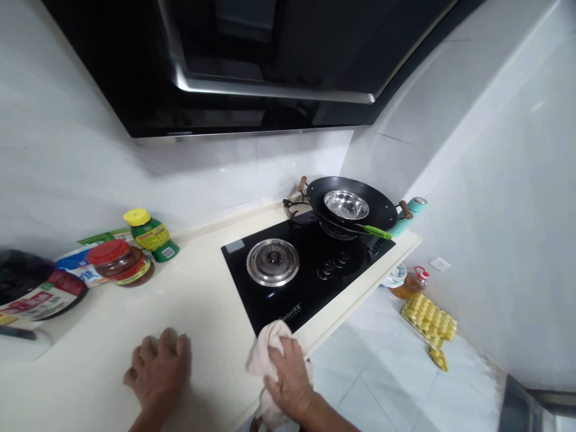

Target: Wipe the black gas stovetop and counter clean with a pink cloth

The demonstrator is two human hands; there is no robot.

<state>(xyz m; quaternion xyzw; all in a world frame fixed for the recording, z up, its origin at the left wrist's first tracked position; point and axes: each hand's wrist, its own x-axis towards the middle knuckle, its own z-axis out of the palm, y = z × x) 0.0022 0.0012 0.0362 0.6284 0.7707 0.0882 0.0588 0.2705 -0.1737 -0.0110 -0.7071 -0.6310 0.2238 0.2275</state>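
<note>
My right hand (pixel 290 372) grips a pale pink cloth (pixel 266 343) at the front left corner of the black gas stove (pixel 252 303). Part of the cloth hangs below the counter's front edge. Flat on the cream counter (pixel 211 366), my left hand (pixel 159 367) rests with its fingers apart and nothing in it. The stove's left burner (pixel 273 262) is bare. On the right burner sits a black wok (pixel 382 204) with wooden handles, and a shiny steel bowl (pixel 346 205) lies inside it. A green-handled utensil (pixel 377 231) lies across the wok's near rim.
Left on the counter stand a red-lidded jar (pixel 120 263), a green bottle with yellow cap (pixel 152 235) and a dark bottle (pixel 38 288). A range hood (pixel 252 114) hangs overhead. A teal cylinder (pixel 407 217) is beside the wok. Yellow egg trays (pixel 429 319) and an oil jug (pixel 410 283) are on the floor.
</note>
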